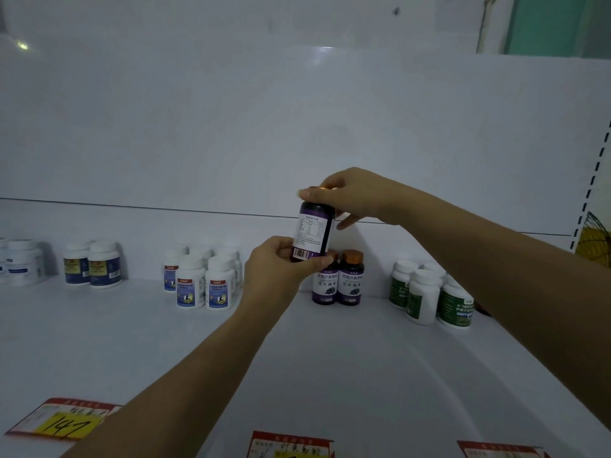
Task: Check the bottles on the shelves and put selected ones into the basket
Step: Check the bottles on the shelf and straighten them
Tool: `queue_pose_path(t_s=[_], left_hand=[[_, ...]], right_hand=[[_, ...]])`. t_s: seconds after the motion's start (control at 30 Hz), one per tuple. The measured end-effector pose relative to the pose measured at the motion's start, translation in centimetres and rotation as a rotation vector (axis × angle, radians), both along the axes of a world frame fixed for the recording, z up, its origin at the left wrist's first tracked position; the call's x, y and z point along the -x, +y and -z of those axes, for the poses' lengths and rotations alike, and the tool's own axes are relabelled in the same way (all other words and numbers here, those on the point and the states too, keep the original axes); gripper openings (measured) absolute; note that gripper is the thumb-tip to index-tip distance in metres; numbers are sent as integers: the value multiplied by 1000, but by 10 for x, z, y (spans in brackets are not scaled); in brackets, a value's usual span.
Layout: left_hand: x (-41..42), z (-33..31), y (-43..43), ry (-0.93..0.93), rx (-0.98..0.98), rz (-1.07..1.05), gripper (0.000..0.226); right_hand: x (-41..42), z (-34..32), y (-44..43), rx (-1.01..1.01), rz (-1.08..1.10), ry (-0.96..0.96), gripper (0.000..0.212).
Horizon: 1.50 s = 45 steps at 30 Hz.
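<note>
A dark purple bottle (314, 231) with a copper cap is held upright above the white shelf (330, 358), its back label with a barcode facing me. My left hand (277, 262) grips its bottom. My right hand (347, 193) pinches its cap from above. Right below stand two matching purple bottles (339, 282) on the shelf. No basket is in view.
White bottles with blue labels (205, 280) stand left of centre, with more bottles (94, 266) further left. Green-labelled white bottles (429, 292) stand at the right. Red price tags (58, 421) line the shelf's front edge. A yellow object (595, 242) shows at the far right.
</note>
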<state>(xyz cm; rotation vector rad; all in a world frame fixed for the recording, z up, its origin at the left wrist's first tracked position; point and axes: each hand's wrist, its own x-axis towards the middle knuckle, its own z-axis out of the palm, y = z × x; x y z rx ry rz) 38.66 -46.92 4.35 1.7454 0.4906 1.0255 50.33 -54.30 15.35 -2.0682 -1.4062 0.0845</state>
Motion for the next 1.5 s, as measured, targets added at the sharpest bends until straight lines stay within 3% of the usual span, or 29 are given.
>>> queue_pose_path(t_s=[0.27,0.43,0.63,0.77,0.9,1.1,1.27,1.5], left_hand=[[10,-9,15,125,72,194,51],[9,-5,17,62,101,136,42],[4,-1,12,-12,156,66,44],[9,-2,18,85,151,178,38],[14,-6,20,150,123,211,50],[11,1,17,41,94,147,48],[5,4,23,1,-103,51,52],[-3,-8,30,-191,-432,-117,46]], right_hand=[[-6,-7,-6,-132,-197,252,23],[-3,-2,0,-121,-222,304,27],[-1,-4,3,-57,-74,189,32],[-4,-7,-2,-57,-126,241,31],[-4,-4,-4,-64,-180,302,26],[-2,10,-3,-101,-263,472,28],[7,16,-10,-244,-267,279,37],[29,54,-14,-635,-327,-629,50]])
